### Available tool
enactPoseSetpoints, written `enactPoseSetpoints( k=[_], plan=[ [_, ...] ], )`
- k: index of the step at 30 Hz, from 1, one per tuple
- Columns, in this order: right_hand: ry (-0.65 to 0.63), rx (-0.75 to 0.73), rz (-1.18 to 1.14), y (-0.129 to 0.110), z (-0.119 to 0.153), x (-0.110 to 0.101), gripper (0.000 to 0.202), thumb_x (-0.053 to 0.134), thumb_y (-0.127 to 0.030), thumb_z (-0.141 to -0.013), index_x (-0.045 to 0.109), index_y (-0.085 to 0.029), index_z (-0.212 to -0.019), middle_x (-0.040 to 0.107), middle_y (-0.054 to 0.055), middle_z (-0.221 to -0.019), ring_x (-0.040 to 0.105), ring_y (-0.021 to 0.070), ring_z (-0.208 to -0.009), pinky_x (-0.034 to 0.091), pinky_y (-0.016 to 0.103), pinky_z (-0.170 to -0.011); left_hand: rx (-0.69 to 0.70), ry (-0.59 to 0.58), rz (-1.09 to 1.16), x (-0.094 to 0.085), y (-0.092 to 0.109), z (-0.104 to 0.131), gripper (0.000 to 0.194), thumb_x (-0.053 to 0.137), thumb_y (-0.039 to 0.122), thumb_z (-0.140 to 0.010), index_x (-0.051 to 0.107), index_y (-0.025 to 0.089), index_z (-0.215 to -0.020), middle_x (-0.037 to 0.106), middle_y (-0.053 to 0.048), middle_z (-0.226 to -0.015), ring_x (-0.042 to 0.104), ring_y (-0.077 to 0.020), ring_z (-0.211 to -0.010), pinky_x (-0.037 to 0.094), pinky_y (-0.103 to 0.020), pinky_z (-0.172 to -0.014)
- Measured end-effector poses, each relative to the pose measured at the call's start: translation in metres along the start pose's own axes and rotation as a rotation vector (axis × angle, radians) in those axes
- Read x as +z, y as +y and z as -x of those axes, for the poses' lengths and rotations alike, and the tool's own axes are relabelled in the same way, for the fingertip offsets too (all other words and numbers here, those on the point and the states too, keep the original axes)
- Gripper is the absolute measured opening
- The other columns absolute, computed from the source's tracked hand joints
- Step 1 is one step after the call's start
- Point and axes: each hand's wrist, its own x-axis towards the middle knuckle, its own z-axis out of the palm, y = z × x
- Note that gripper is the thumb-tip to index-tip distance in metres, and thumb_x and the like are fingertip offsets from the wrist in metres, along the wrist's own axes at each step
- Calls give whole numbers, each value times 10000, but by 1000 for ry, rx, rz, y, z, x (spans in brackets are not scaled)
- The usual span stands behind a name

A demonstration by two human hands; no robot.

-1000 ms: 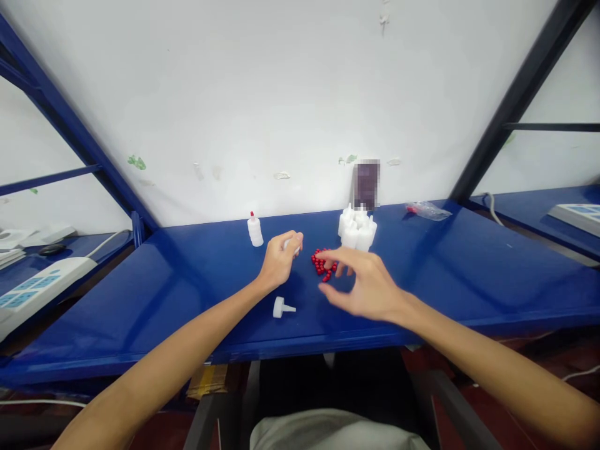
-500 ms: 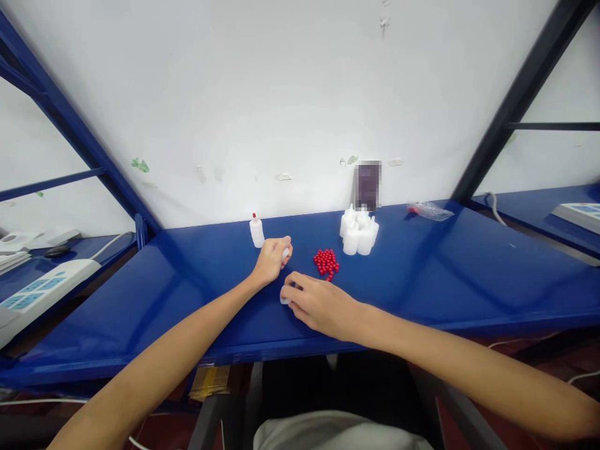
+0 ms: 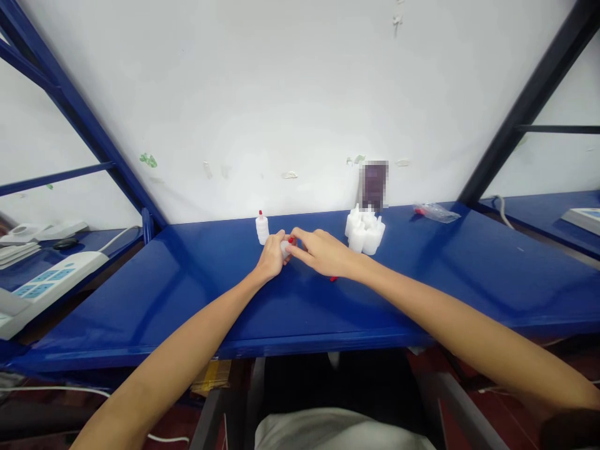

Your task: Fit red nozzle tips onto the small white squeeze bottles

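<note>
My left hand [image 3: 272,255] is wrapped round a small white bottle [image 3: 284,249], whose lower part is hidden by the fingers. My right hand [image 3: 323,251] meets it from the right, thumb and forefinger closed on a small red cap [image 3: 291,239] at the bottle's top end. Behind my left hand a white bottle with a red tip [image 3: 262,230] stands upright. To the right, beyond my right wrist, several white bottles with pointed tops [image 3: 365,234] stand in a cluster. Some red pieces [image 3: 334,279] show just below my right wrist.
A clear plastic bag [image 3: 438,213] with something red inside lies at the back right of the blue table [image 3: 300,319]. A dark pixelated object [image 3: 374,184] leans on the wall behind the bottles. At the left are a power strip [image 3: 56,284] and blue shelf posts.
My right hand has moved up and away from the near side to meet the bottle in my left hand. It now covers most of the red pieces. The view has shifted slightly.
</note>
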Motion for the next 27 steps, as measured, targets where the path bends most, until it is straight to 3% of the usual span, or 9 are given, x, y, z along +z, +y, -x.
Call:
enactPoseSetpoints(
  k=[3,6,7,9,12,16,21,24,27],
  plan=[
    [47,-57,15,2,-15,-3,238,376,-310,-979,569,-183,-920,599,3,-686,484,131,-587,291,265,-592,-44,43,86,-3,1,-1,633,179,621,-946,466,193,-579,456,11,-440,424,-106,-388,347,-233,-427],
    [174,79,37,14,-37,-6,271,372,-291,-954,610,-166,-921,644,34,-742,533,150,-664,329,270,-625,-60,90,27,-5,5,2,620,123,532,-955,484,190,-585,446,11,-443,401,-105,-384,315,-232,-422],
    [160,151,69,20,-46,-5,272,388,-290,-938,626,-159,-921,665,54,-784,553,161,-702,340,274,-636,-47,52,-7,-5,7,4,597,148,494,-952,489,187,-569,447,7,-443,403,-105,-391,315,-234,-432],
    [-11,281,120,32,-65,0,250,460,-306,-894,659,-154,-903,700,93,-884,592,183,-779,364,274,-654,-6,-83,-68,-2,12,10,551,260,442,-929,507,174,-515,471,-7,-446,436,-107,-424,342,-240,-477],
    [-161,326,117,45,-92,17,212,559,-312,-841,692,-149,-861,724,114,-919,627,195,-809,395,266,-666,29,-222,-111,3,18,18,514,399,403,-887,563,150,-470,524,-24,-468,489,-111,-482,374,-246,-543],
    [-220,324,99,47,-110,30,214,602,-333,-823,682,-134,-820,723,128,-873,635,214,-789,409,280,-666,27,-231,-135,3,19,19,557,352,419,-915,583,148,-486,513,-23,-455,489,-111,-465,371,-245,-525],
    [-83,240,35,39,-87,6,282,356,-261,-930,544,-141,-1102,683,118,-1010,596,197,-845,429,296,-714,-103,-51,-51,-5,15,11,608,239,499,-951,516,171,-521,454,-1,-415,416,-101,-366,319,-235,-419],
    [-75,65,-57,34,-56,-10,304,432,-165,-859,456,-142,-1161,651,61,-869,562,179,-739,439,303,-687,-136,-19,-6,-7,13,7,601,215,513,-954,498,176,-544,449,7,-412,424,-103,-348,335,-231,-410],
    [-121,12,-81,29,-30,-16,354,572,-169,-793,490,-158,-1137,625,19,-793,551,168,-676,437,300,-647,-82,-45,-49,-7,15,8,573,259,537,-942,512,170,-582,466,13,-437,447,-101,-367,357,-227,-433]
  ],
)
